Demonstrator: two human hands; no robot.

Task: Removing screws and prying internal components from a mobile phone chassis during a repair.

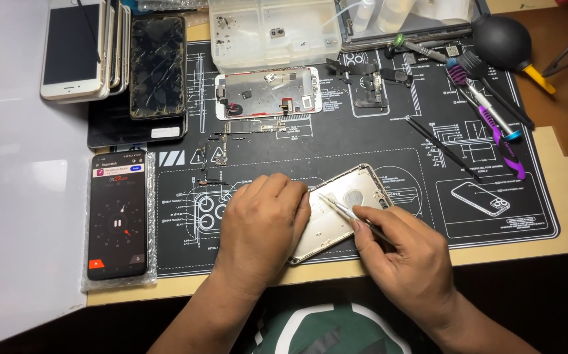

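An empty silver phone housing [353,193] lies tilted on the black repair mat [362,141], inner side up. My left hand [261,226] lies over its left end and holds it down. My right hand [405,252] grips thin metal tweezers [340,208], whose tips point into the housing near its upper left part. A metal screen frame with small parts [267,92] lies farther back on the mat.
A phone showing a timer [117,213] rests on bubble wrap at left. Stacked phones [77,49] and a cracked screen [157,65] sit at the back left. A clear parts box [274,33], a black air blower [505,40], brushes and purple-handled screwdrivers [493,121] lie behind.
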